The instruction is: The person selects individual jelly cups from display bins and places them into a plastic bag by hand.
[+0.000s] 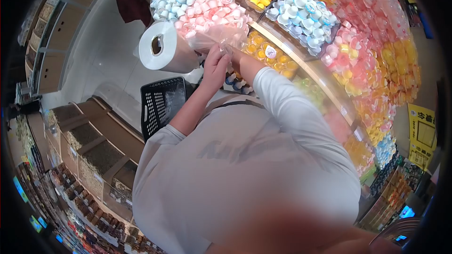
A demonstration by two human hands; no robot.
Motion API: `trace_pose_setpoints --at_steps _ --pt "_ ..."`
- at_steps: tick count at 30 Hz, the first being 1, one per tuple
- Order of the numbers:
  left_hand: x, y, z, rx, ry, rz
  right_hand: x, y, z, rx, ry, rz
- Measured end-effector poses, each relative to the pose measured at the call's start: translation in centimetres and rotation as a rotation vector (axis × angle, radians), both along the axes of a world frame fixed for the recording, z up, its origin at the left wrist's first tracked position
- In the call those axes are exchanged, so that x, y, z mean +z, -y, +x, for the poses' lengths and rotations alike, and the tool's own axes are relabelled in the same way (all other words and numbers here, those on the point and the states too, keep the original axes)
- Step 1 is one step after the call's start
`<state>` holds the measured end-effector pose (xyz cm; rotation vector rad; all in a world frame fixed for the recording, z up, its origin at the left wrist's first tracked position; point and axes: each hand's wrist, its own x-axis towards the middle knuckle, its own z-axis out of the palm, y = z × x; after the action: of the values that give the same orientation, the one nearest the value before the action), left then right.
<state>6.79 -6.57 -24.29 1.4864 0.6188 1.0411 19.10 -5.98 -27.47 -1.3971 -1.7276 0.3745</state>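
My left hand [215, 66] is closed on a clear plastic bag [209, 39], its fingers pinched together. My right hand [238, 61] meets it at the bag's gathered part; some of its fingers are hidden behind the left hand, but it also grips the bag film. Just left of both hands, a large roll of clear plastic bags [181, 54] lies with its hollow core facing left. A black perforated shopping basket [153, 113] hangs beside my left forearm, with some clear plastic inside. Below the hands, bins of yellow jelly cups [282, 66] show.
Pink jelly cups [212, 11] and pale blue cups [172, 2] are heaped beyond the roll. More blue cups [301, 16] fill a clear bin to the right. A wooden shelf edge [301, 61] runs past my right arm. Wooden bins [94, 146] of dry goods stand left.
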Motion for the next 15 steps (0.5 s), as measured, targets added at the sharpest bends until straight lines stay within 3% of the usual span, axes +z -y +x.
trace_pose_setpoints --at_steps 7,9,10,15 --pt "4.7 0.5 0.6 -0.133 -0.007 0.088 4.8 3.5 1.7 -0.099 -0.067 0.019" --pt "6.1 0.9 0.8 -0.289 -0.087 0.254 5.7 4.6 2.3 -0.095 -0.102 0.014" --pt "6.7 1.4 1.3 -0.345 -0.049 0.280 5.5 -1.8 -1.0 -0.089 -0.119 0.012" --pt "8.6 3.3 3.1 -0.574 -0.056 0.303 7.5 2.2 1.1 -0.033 -0.214 -0.007"
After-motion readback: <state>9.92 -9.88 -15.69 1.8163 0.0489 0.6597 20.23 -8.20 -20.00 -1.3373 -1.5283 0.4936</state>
